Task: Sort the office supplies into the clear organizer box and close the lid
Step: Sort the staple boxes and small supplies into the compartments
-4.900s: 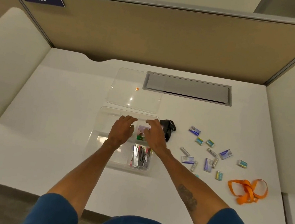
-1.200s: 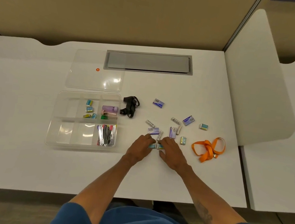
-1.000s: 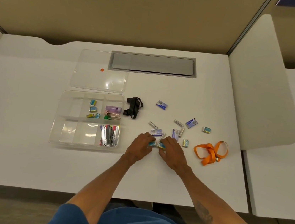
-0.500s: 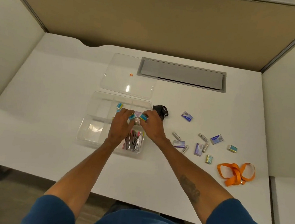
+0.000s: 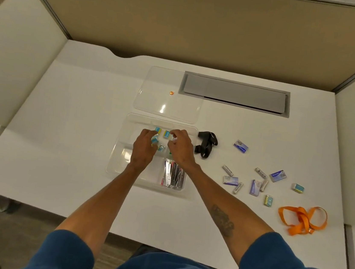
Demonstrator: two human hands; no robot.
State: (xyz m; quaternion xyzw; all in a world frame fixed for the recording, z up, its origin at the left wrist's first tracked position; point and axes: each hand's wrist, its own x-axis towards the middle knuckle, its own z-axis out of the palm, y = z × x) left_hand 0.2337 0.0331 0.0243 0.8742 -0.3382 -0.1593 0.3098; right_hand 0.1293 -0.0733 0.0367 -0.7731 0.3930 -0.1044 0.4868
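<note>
Small packets going into the box's far middle compartment

The clear box (image 5: pixel 117 162) lies on the tabletop (image 5: pixel 59 142), long axis left to right, lid (image 5: pixel 156 82) off behind it. Left hand (image 5: pixel 143 148) pinches a blue packet (image 5: pixel 154 141); right hand (image 5: pixel 180 147) hangs loosely curled, seemingly empty. A careless drop could bounce packets into the neighbouring compartment.
</note>
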